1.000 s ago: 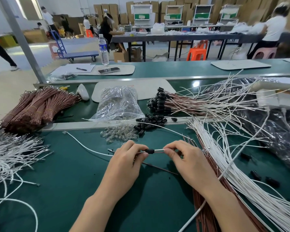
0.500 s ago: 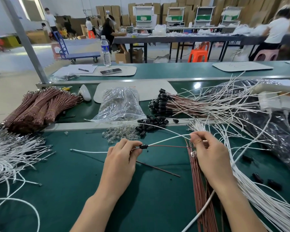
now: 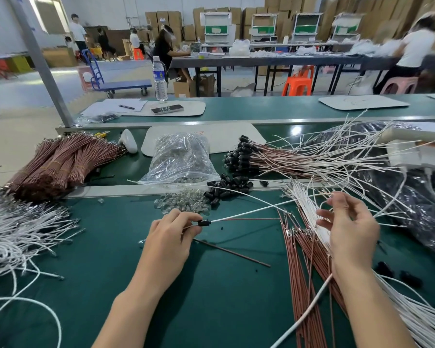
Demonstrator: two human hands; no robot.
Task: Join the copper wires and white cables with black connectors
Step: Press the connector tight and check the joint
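Two fingertips (image 3: 194,217) of our left hand (image 3: 170,238), thumb and forefinger, are pinching the small black cylindrical plastic connector (image 3: 204,223) by its left end. Most of its body is jutting out to the right of them, and we are holding it a little above the dark green table mat (image 3: 211,305). Our remaining left fingers are curling in beneath it.

A thin white sheathed cable (image 3: 251,211) is rising from the connector's right end toward the upper right. A finer copper-brown wire (image 3: 249,219) is running almost level just below that cable. The connector is showing as a short, dark barrel, its finer detail being too small for us to make out.

Our right hand (image 3: 349,232) is hovering well to the right of the connector, thumb and fingers loosely curved and standing apart. It is hanging over a fan of loose white cables (image 3: 304,209) and a spread of long copper-brown wires (image 3: 301,262).

Beyond our left hand, a heap of spare black connectors (image 3: 226,188) is lying beside a scatter of tiny clear glass bulbs (image 3: 183,204). A crinkled clear plastic bag (image 3: 181,162) is sitting just behind both.
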